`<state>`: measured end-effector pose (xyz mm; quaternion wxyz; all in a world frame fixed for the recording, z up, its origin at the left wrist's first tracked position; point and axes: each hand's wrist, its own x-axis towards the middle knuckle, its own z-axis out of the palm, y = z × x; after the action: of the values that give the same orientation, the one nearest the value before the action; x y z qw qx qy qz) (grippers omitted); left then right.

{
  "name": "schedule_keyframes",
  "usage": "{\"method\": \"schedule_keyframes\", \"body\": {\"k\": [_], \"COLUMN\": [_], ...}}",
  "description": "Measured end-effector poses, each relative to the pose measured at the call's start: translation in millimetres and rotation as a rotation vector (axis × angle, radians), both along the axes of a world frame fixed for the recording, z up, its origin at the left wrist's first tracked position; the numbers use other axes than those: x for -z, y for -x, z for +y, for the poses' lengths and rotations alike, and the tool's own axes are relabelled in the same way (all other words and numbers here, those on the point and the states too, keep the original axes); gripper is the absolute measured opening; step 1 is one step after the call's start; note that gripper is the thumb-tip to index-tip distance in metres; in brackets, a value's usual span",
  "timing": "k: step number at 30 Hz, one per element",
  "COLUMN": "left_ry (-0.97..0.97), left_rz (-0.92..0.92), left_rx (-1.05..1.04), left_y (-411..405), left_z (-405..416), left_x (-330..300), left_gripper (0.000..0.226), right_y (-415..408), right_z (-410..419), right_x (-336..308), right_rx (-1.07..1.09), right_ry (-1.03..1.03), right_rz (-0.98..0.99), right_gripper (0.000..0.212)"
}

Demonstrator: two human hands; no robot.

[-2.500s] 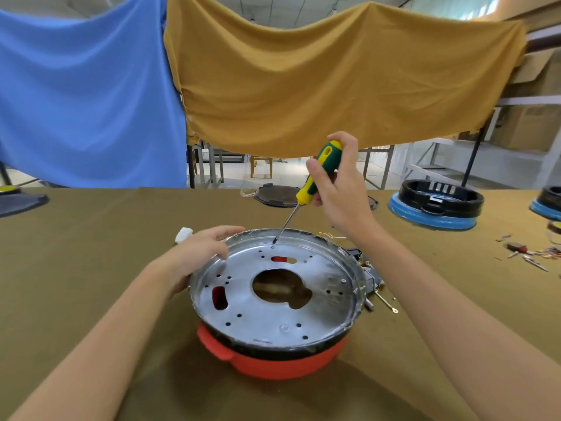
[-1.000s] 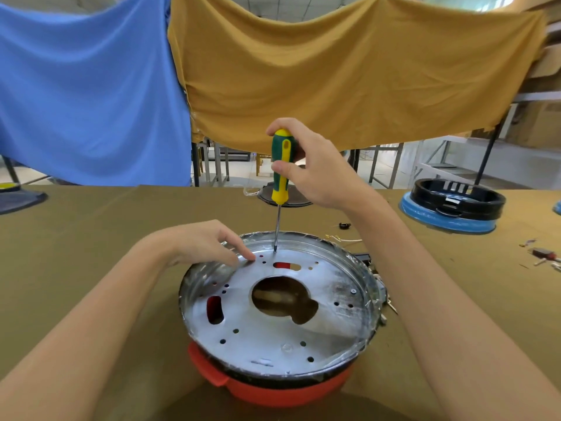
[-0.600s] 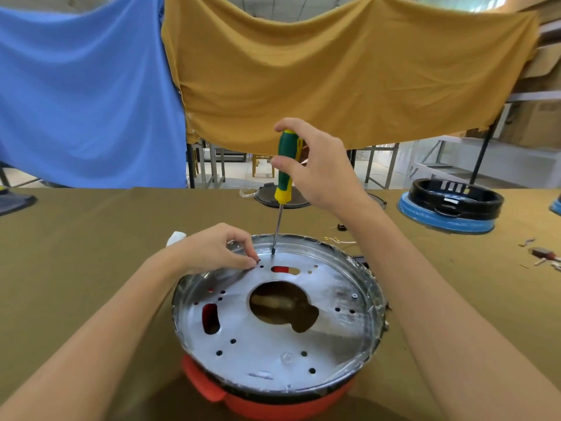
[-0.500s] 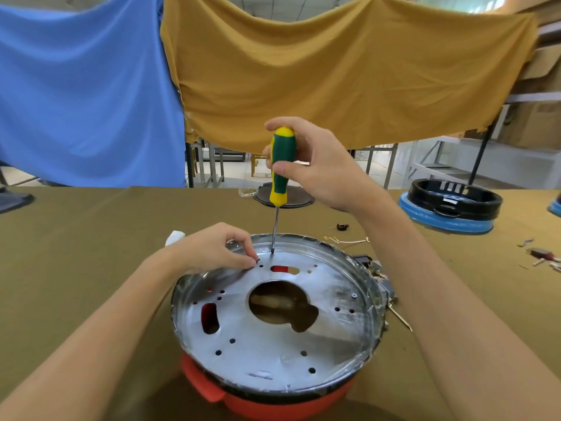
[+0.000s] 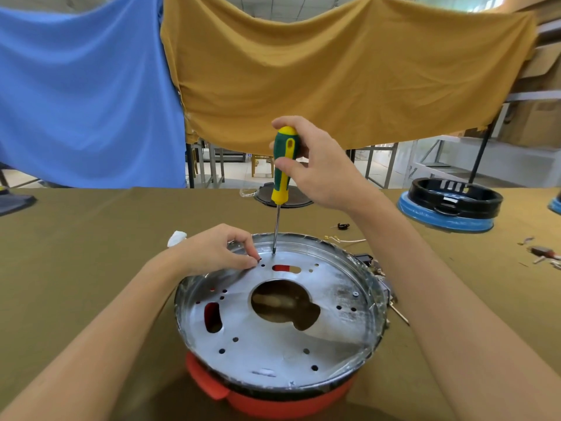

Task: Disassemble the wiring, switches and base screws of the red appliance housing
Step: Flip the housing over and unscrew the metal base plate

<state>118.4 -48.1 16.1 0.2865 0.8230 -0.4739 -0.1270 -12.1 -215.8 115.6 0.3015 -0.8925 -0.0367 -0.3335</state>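
Red housing (image 5: 273, 402) at lower centre of frame, on brown table (image 5: 76, 238), capped by metal plate (image 5: 273, 338). Right hand (image 5: 318, 165) above centre, fingers curled round upright screwdriver (image 5: 283, 165), tip down at plate's far edge. Left hand (image 5: 212, 250) resting on plate's rim, thumb and forefinger pressed together, pinching something too small to tell.

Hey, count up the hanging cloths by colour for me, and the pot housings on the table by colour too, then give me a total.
Blue cloth: 1
Mustard cloth: 1
Red housing: 1
Blue housing with black rim, whole: 1
Total: 4
A sliver of another blue base shows at the right edge, not counted.
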Motion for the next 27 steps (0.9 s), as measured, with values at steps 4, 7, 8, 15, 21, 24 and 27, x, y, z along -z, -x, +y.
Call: {"method": "schedule_keyframes", "body": {"k": [4, 7, 8, 15, 21, 24, 27], "left_ry": [-0.006, -0.008, -0.009, 0.003, -0.009, -0.006, -0.004], "left_rz": [0.015, 0.016, 0.015, 0.016, 0.025, 0.023, 0.020], "left_rx": [-0.018, -0.017, -0.019, -0.013, -0.016, -0.017, -0.018], "left_y": [1, 2, 2, 4, 6, 7, 9], "left_z": [0, 0, 0, 2, 2, 2, 1], "left_x": [-1, -1, -2, -3, -4, -5, -5], "left_gripper": [0.003, 0.003, 0.003, 0.004, 0.005, 0.005, 0.005], "right_y": [-5, -9, -9, -4, -6, -5, -4], "right_z": [4, 9, 11, 12, 15, 14, 11], "right_x": [8, 14, 13, 7, 11, 6, 2], "right_rx": [0.104, 0.252, 0.275, 0.118, 0.234, 0.245, 0.186], "right_ry": [0.068, 0.150, 0.149, 0.007, 0.069, 0.058, 0.054], "right_rz": [-0.063, -0.163, -0.184, -0.114, -0.180, -0.169, -0.104], "right_gripper": [0.028, 0.045, 0.044, 0.036, 0.041, 0.041, 0.046]}}
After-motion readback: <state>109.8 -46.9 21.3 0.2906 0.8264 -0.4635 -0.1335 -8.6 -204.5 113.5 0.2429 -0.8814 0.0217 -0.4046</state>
